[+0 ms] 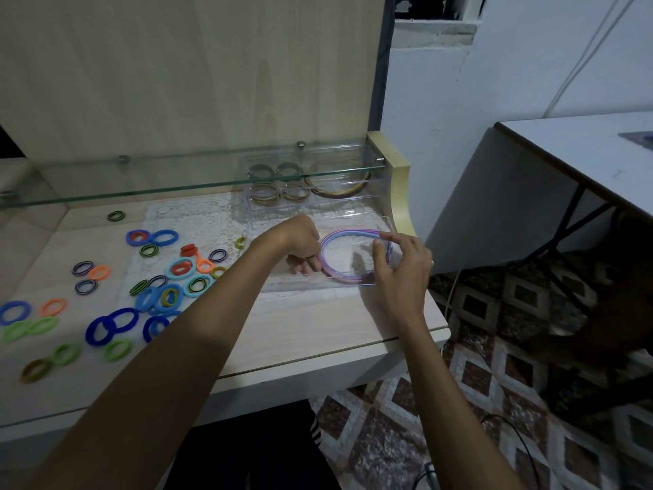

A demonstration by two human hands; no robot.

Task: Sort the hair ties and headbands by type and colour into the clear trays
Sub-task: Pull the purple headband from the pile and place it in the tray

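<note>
A bundle of thin purple, pink and blue headbands (348, 235) lies curved inside the near clear tray (279, 286) on the desk. My left hand (300, 242) grips the bundle at its left side, fingers curled over the tray's wall. My right hand (403, 267) pinches the bundle's right end between thumb and fingers. Behind it, a second clear tray (374, 198) holds several beige hair ties (275, 182) and beige headbands (339, 191). Loose hair ties (166, 277) in blue, green, orange, striped and olive colours are scattered over the desk's left half.
A glass shelf (141, 185) runs above the desk's back, over the far tray. A wooden panel (190, 72) stands behind. The desk's right edge (440, 313) drops to a patterned floor. A white table (579, 153) stands at the right.
</note>
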